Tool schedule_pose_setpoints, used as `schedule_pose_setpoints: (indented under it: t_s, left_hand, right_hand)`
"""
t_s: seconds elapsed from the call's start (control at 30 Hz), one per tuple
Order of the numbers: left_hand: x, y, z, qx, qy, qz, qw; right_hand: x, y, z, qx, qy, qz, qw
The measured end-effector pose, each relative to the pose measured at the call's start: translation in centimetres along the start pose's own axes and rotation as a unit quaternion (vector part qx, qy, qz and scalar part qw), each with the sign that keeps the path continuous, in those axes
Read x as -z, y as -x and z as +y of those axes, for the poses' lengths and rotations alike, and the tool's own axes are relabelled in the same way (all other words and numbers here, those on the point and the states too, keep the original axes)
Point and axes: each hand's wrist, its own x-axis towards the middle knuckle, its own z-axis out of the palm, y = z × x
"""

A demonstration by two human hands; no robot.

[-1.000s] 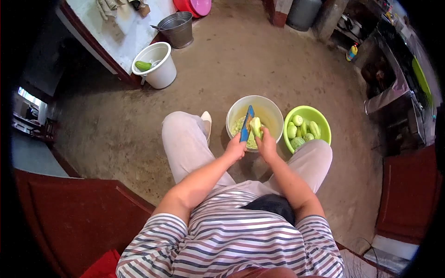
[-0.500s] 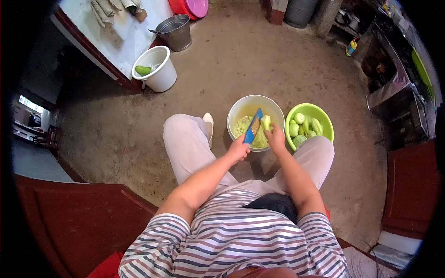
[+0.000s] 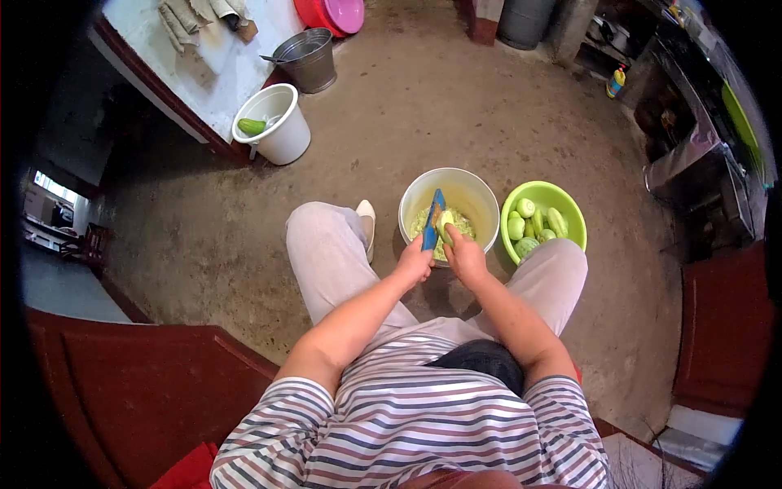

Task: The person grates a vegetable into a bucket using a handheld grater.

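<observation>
A brown floor [image 3: 366,138] spread out all round the white tub [image 3: 476,200], the landmark here. Behind the tub sat a person in a striped shirt [image 3: 415,399] and pale trousers [image 3: 546,281], with one knee at either side of it. Beyond the tub, at the far edge of the floor, stood a grey cylinder [image 3: 524,23]. Left of the tub and farther off was a white pail [image 3: 285,140], with a green gourd [image 3: 252,127] in it; a metal bucket [image 3: 311,69] stood just past that pail. Close at the tub's right side was a green bowl [image 3: 575,210] of pale gourds [image 3: 528,209]. Far to the tub's right and ahead stood a yellow bottle [image 3: 616,84], whose label was too small to read.

Both forearms reached forward from bent elbows and drew together at the tub's near rim. The left hand [image 3: 416,262] was closed round the lower end of a blue grater [image 3: 431,232], which slanted up over the tub. The right hand [image 3: 467,259], fingers curled, gripped a piece of gourd [image 3: 445,222] over the tub and against, or just beside, the grater's face. Pale shreds [image 3: 465,228] lay at the bottom of the tub.
</observation>
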Motion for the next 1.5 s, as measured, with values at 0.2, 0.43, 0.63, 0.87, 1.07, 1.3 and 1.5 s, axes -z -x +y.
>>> schedule_pose_setpoints:
  t_s: [0.2,0.43,0.63,0.87,1.07,1.3,1.5]
  left_hand:
    - [-0.3,0.0,-0.6,0.008,-0.018,-0.017,1.000]
    - [-0.4,-0.1,-1.3,-0.027,-0.050,-0.029,0.998]
    - [0.6,-0.6,0.2,0.024,0.045,-0.008,0.999]
    - [0.6,-0.4,0.5,0.025,0.020,0.003,0.999]
    - [-0.2,-0.5,-1.3,0.022,-0.054,-0.021,0.998]
    - [0.3,-0.2,-0.3,0.013,-0.013,-0.064,0.998]
    - [0.3,-0.1,-0.4,0.007,-0.029,-0.025,0.999]
  right_hand:
    - [-0.7,-1.7,2.3,-0.043,0.007,0.016,0.999]
    - [-0.7,-2.5,6.0,-0.120,-0.025,0.073,0.990]
    - [0.7,-0.2,1.1,-0.007,-0.077,0.044,0.996]
    - [-0.1,0.6,0.0,0.108,0.029,0.009,0.994]
    - [-1.2,-1.7,2.9,-0.026,0.120,-0.031,0.992]
    - [-1.9,-2.8,6.4,-0.057,0.002,0.103,0.993]
    - [0.7,-3.3,7.1,-0.271,-0.424,0.059,0.862]
